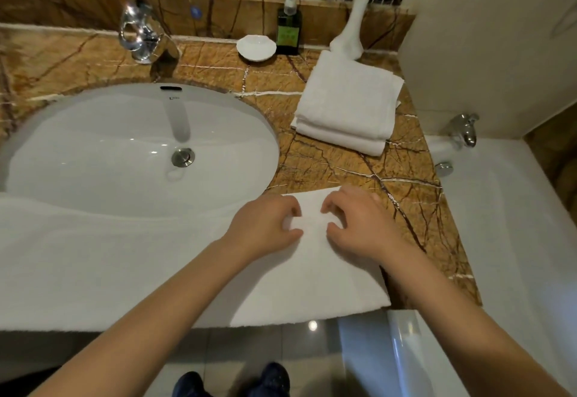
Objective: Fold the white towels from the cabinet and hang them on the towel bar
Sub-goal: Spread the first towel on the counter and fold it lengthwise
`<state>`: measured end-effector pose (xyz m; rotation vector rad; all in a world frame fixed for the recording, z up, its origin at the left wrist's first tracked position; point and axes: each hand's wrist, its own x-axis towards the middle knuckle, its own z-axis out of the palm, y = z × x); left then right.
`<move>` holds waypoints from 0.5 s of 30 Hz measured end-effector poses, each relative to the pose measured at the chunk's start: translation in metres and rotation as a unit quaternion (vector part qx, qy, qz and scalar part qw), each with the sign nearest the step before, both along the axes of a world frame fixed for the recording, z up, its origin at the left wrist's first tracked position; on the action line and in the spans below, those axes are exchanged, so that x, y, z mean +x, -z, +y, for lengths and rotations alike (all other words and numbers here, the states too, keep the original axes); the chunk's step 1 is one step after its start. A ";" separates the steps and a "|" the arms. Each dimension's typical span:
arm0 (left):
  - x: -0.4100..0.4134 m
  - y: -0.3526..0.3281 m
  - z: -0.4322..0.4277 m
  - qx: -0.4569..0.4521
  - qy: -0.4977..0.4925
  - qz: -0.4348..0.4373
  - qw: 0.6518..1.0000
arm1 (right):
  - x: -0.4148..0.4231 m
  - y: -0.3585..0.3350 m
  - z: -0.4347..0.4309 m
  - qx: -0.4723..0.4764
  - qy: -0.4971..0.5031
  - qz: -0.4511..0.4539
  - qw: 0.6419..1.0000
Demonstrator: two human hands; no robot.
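Note:
A long white towel (131, 271) lies spread along the front of the marble counter (349, 175), covering the near rim of the sink. My left hand (265, 228) and my right hand (359, 225) sit side by side on its right end, fingers curled down onto the cloth, thumbs facing each other. Whether they pinch the fabric or only press it is unclear. Two folded white towels (346, 103) are stacked at the back right of the counter. No towel bar is in view.
An oval white sink (125, 146) with a chrome tap (140, 34) fills the left. Behind stand a white dish (256, 47), a dark soap bottle (288, 31) and a white vase (352, 25). A bathtub (499, 225) with a chrome spout (465, 128) borders the right.

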<state>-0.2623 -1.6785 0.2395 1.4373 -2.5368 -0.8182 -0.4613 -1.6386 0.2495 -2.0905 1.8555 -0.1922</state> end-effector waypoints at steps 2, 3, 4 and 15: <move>0.001 0.000 -0.008 0.017 0.019 -0.004 1.000 | -0.007 -0.006 -0.011 0.032 -0.048 0.001 0.998; 0.003 0.000 -0.010 0.016 0.029 0.002 0.999 | -0.009 -0.007 -0.015 0.038 -0.072 0.005 0.997; 0.005 0.000 -0.011 0.010 0.036 0.015 0.999 | -0.010 -0.009 -0.017 0.040 -0.092 0.004 0.995; 0.010 -0.003 -0.027 0.090 -0.005 0.106 0.990 | -0.005 -0.019 -0.051 0.120 -0.101 0.034 0.987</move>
